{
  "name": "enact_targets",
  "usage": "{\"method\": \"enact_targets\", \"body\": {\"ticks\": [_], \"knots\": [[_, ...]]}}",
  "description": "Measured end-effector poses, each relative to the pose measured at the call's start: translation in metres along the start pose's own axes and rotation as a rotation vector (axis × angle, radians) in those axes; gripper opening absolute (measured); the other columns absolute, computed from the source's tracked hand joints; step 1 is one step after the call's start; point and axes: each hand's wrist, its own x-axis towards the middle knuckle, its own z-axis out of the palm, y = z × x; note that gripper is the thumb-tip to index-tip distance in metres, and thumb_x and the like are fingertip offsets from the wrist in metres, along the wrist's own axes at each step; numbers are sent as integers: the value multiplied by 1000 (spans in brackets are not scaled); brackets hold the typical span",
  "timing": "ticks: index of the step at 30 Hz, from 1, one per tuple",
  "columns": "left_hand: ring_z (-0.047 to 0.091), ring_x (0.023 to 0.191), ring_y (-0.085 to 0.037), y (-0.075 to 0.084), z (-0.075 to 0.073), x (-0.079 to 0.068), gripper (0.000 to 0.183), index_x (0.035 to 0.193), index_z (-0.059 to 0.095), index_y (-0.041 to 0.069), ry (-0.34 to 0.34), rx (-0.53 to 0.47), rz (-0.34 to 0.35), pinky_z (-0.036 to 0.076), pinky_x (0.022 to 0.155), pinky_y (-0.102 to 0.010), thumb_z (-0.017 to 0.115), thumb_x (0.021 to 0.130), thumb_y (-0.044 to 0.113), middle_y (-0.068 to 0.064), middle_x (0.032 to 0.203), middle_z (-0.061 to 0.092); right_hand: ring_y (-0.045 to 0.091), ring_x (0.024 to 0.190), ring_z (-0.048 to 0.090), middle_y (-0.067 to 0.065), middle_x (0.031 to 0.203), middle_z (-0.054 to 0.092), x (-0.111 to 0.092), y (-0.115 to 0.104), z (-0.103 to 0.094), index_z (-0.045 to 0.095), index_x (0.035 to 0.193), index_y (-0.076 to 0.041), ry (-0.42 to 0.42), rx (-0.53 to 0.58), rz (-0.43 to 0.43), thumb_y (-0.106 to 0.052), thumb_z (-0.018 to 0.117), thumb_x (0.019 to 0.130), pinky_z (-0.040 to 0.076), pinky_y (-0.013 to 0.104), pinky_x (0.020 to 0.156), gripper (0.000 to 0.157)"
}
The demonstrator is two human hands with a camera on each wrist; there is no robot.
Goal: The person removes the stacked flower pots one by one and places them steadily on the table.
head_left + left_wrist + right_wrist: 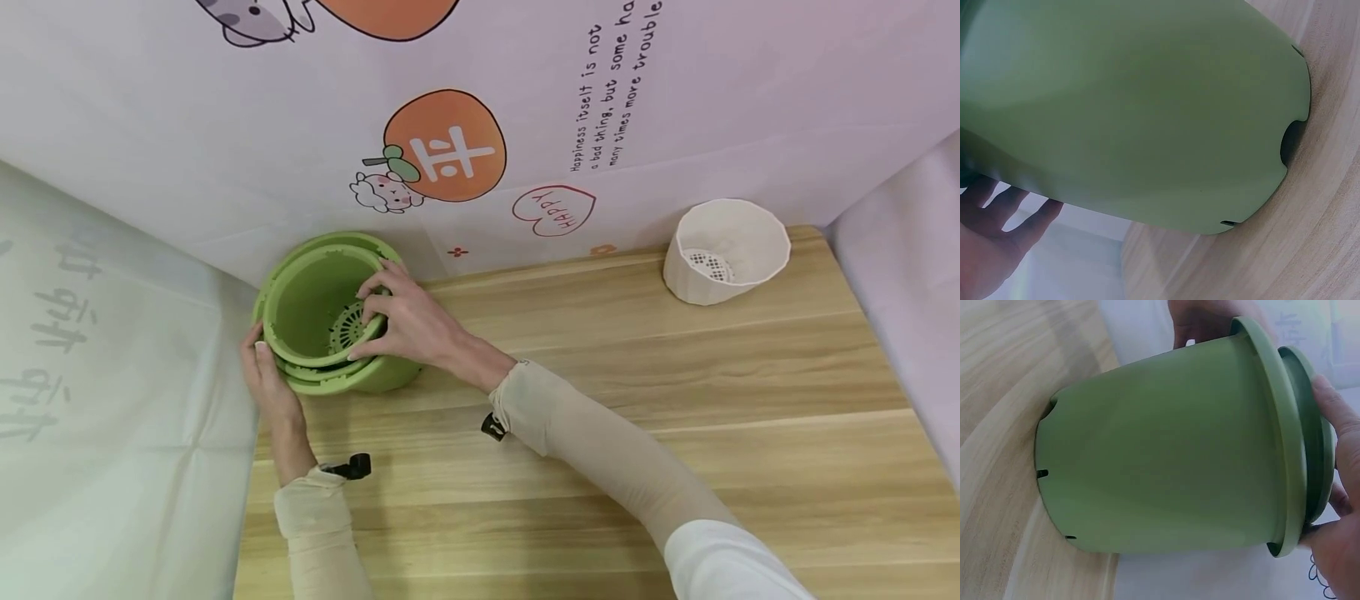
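Green pots, far-left bench corner: likely light, stiff; hold rims. Right hand pinches inner pot, left hand outer pot.

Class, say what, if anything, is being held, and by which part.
The right grip holds the inner pot by its rim. The left grip touches the outer pot; a hold is unclear.

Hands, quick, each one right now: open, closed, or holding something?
Left hand: open, fingers resting against the outer pot.
Right hand: closed, holding the inner pot.
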Motion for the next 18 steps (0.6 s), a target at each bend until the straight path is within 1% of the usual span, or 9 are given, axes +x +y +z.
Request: {"method": "enact_targets", "body": {"ticks": [2,4,7,9,11,13,15,16,18], "knots": [[44,133,-26,0,0,0,41,138,53,8,7,0,3,33,113,-32,38,106,28,-10,140,53,36,146,27,4,121,58,0,-2,-1,70,82,-15,8,29,6,-42,91,67,12,32,123,38],[44,131,-26,0,0,-1,40,138,54,8,13,5,-2,34,112,-31,38,106,28,-9,138,54,35,146,27,5,121,57,0,-3,-1,70,82,-15,20,37,-1,-42,91,67,12,30,122,38],[46,129,-24,2,0,-2,40,138,54,9,17,29,-17,35,109,-30,39,106,29,-8,136,55,30,140,38,6,122,57,2,-4,-2,70,81,-14,46,29,-29,-42,92,66,13,29,122,38],[46,128,-24,3,0,-3,39,137,54,10,18,41,-26,36,108,-29,39,107,29,-7,135,56,25,132,47,8,122,57,3,-4,-2,71,80,-13,64,20,-47,-42,92,65,15,29,122,39],[47,128,-23,3,0,-3,39,138,54,10,17,44,-27,36,108,-29,39,107,29,-7,135,56,21,123,52,8,122,57,3,-4,-2,71,80,-13,75,21,-51,-42,93,65,16,29,122,39],[46,128,-24,4,1,-2,39,138,54,10,14,37,-28,36,108,-29,39,107,29,-8,136,55,18,116,54,7,123,56,3,-5,-1,71,80,-14,81,31,-38,-41,93,64,29,22,116,39],[46,129,-24,4,1,-2,39,138,54,10,7,26,-24,36,108,-29,40,107,30,-8,137,54,17,110,55,6,124,55,2,-5,-1,71,80,-14,84,35,-29,-42,93,64,39,17,103,39],[45,129,-24,4,1,-2,39,138,53,10,4,20,-24,37,108,-28,40,107,30,-8,137,54,16,108,56,6,124,55,1,-5,-1,70,80,-15,85,37,-26,-42,93,64,43,15,96,39],[45,129,-24,4,2,-2,39,138,53,10,-1,8,-23,37,108,-28,41,106,29,-8,138,53,15,103,56,6,125,55,1,-6,0,70,81,-15,94,37,-27,-43,93,64,45,14,80,40]]}}
